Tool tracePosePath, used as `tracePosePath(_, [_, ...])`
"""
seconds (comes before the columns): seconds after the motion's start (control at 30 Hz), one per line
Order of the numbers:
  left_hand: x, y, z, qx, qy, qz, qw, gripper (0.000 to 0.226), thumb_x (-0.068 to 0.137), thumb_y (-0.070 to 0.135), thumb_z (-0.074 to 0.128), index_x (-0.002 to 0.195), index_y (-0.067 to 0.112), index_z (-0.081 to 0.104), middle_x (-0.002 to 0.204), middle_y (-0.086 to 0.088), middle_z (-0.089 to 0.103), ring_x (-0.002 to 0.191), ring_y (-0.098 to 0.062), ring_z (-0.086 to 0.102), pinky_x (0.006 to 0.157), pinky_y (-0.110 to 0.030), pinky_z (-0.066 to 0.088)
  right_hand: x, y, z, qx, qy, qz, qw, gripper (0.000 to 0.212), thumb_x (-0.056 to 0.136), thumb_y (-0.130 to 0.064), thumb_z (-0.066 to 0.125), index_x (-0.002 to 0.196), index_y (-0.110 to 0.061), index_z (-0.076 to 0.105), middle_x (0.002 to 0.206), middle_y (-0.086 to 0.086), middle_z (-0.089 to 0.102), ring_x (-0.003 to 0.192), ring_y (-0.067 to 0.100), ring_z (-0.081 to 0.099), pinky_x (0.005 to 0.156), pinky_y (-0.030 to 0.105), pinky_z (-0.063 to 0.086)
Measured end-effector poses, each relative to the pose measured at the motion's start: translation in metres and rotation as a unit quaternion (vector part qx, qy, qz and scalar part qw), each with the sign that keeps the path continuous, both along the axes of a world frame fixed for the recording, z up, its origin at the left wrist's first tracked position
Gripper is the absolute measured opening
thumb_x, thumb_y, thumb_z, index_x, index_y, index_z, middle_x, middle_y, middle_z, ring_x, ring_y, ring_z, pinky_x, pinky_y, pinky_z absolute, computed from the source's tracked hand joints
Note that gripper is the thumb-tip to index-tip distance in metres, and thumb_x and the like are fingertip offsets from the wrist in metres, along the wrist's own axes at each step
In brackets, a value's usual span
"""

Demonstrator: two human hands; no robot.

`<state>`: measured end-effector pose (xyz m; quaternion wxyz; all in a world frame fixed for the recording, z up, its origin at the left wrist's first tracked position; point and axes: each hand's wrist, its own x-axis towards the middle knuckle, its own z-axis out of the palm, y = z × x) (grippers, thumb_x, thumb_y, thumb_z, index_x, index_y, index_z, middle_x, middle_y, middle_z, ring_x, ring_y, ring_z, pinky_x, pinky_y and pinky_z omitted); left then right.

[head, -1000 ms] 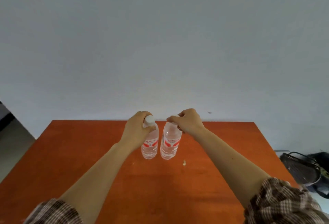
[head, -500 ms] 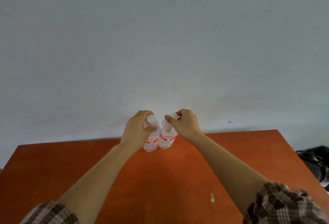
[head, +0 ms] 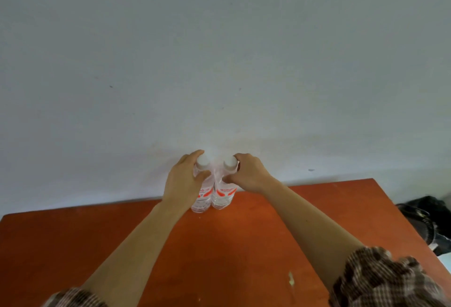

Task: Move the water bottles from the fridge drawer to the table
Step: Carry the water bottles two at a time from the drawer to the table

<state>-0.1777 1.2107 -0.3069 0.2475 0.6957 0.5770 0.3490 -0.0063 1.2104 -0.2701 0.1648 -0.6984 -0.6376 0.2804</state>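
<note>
Left bottle and right bottle moved from mid-table to the far edge of the orange table since a second ago, upright, sides touching, against the wall, left hand wrapped round left bottle's shoulder, right hand gripping right bottle's neck, fingers curled tight.

I see two clear water bottles, left bottle and right bottle, white caps, red labels, upright, touching side by side, far middle of the orange table.
</note>
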Motion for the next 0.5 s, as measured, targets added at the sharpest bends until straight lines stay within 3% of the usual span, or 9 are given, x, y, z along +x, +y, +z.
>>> tracePosePath(0.2, [-0.006, -0.007, -0.004, -0.006, 0.001, -0.004, 1.000, 0.050, 0.090, 0.025, 0.063, 0.136, 0.019, 0.047, 0.132, -0.004, 0.057, 0.118, -0.022, 0.053, 0.095, -0.027, 0.039, 0.001, -0.007, -0.005, 0.013, 0.011, -0.015, 1.000, 0.045, 0.075, -0.020, 0.075, 0.115, -0.007, 0.059, 0.107, 0.011, 0.065, 0.098, 0.028, 0.061, 0.073, 0.029, 0.045])
tracePosePath(0.37, [-0.006, -0.012, 0.002, -0.005, 0.002, 0.000, 1.000, 0.054, 0.089, 0.026, 0.064, 0.139, 0.020, 0.044, 0.139, -0.003, 0.053, 0.125, -0.023, 0.050, 0.102, -0.036, 0.040, 0.001, -0.009, -0.004, 0.018, 0.014, -0.023, 0.999, 0.057, 0.075, -0.020, 0.075, 0.127, -0.009, 0.053, 0.111, 0.009, 0.064, 0.095, 0.024, 0.060, 0.072, 0.028, 0.044])
tracePosePath(0.5, [-0.004, -0.017, 0.009, 0.028, 0.022, 0.004, 0.999, 0.053, 0.089, 0.022, 0.065, 0.138, 0.017, 0.045, 0.139, -0.005, 0.052, 0.127, -0.023, 0.047, 0.102, -0.033, 0.038, 0.006, -0.018, -0.003, 0.032, 0.011, -0.031, 0.999, 0.057, 0.077, -0.023, 0.074, 0.128, -0.011, 0.051, 0.107, 0.005, 0.062, 0.088, 0.017, 0.055, 0.071, 0.025, 0.040])
